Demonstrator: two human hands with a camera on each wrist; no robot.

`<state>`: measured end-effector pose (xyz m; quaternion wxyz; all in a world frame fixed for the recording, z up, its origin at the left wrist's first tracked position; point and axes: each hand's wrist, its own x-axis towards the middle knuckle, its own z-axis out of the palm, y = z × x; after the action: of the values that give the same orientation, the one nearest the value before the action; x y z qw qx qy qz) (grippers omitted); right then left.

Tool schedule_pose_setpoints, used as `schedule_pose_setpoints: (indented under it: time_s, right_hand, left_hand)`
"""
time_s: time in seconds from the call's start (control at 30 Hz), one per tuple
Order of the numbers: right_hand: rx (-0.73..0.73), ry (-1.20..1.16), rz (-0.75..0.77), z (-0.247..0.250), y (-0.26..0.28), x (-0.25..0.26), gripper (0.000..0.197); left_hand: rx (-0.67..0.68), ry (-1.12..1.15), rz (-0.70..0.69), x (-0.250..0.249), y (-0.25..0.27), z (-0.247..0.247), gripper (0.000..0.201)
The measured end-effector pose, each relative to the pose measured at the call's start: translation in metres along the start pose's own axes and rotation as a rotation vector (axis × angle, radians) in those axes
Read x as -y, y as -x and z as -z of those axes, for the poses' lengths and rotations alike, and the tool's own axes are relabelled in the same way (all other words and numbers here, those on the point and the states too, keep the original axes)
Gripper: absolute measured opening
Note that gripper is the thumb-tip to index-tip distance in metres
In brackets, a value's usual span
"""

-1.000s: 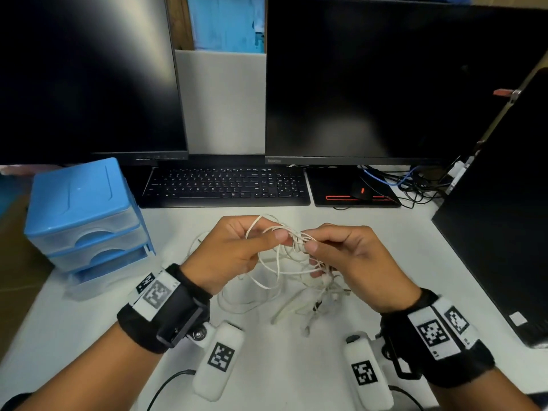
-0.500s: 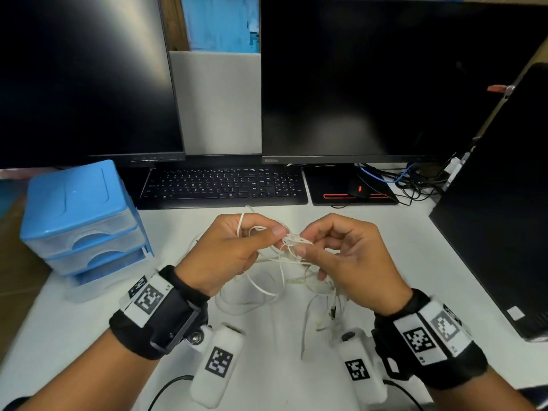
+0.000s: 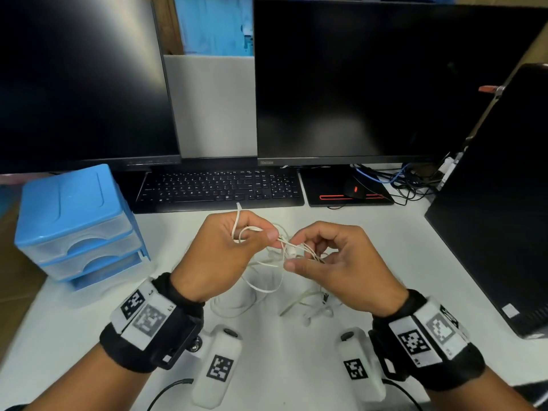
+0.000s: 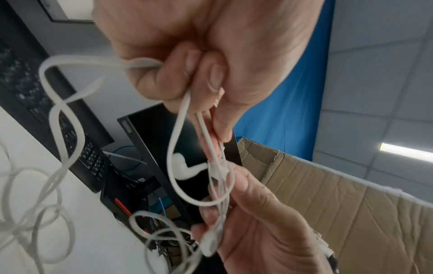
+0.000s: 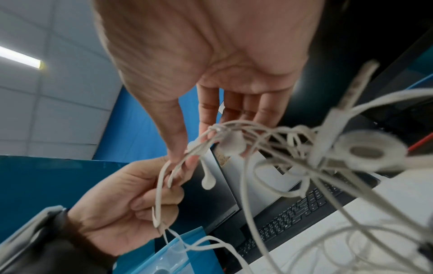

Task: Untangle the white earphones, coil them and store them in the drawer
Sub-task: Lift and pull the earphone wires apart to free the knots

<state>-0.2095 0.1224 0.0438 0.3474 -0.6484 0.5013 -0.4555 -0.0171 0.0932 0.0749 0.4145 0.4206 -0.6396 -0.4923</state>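
earphones [image 3: 284, 253] tangled | left hand [image 3: 225, 250], right hand [image 3: 335, 262] pinch cable | drawer unit [image 3: 77, 223] left

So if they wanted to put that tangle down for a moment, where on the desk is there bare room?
Bare white desk lies right of the right hand, bordered by the red-trimmed black mouse pad and the black computer tower. A narrower strip runs between the black keyboard and the left hand. Beneath the hands it is crowded with loops of white earphones.

My left hand [image 3: 225, 256] hides where the earphones [image 3: 264, 287] cord runs inside the fist. Foreground loops blur in both wrist views, so I can't trace the crossings. Bottom drawer [image 3: 98, 277]: contents unreadable.
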Motion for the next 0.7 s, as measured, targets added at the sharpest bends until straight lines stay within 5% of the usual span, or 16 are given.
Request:
schedule_pose_setpoints:
  time_s: [0.33, 0.5, 0.6, 0.7]
  right_hand:
    - [-0.100, 0.068, 0.033, 0.002, 0.001, 0.010, 0.014]
    - [-0.183, -0.347, 0.115, 0.010, -0.001, 0.015, 0.026]
    - [-0.097, -0.709, 0.049, 0.014, -0.001, 0.020, 0.024]
    - [0.008, -0.617, 0.026, 0.016, -0.003, 0.017, 0.030]
  left_hand:
    - [0.038, 0.154, -0.007, -0.001, 0.004, -0.007, 0.008]
    - [-0.001, -0.011, -0.005, 0.007, -0.002, -0.002, 0.010]
    - [-0.014, -0.035, 0.011, -0.001, -0.004, 0.002, 0.018]
    - [0.122, -0.028, -0.019, -0.022, -0.014, 0.008, 0.029]
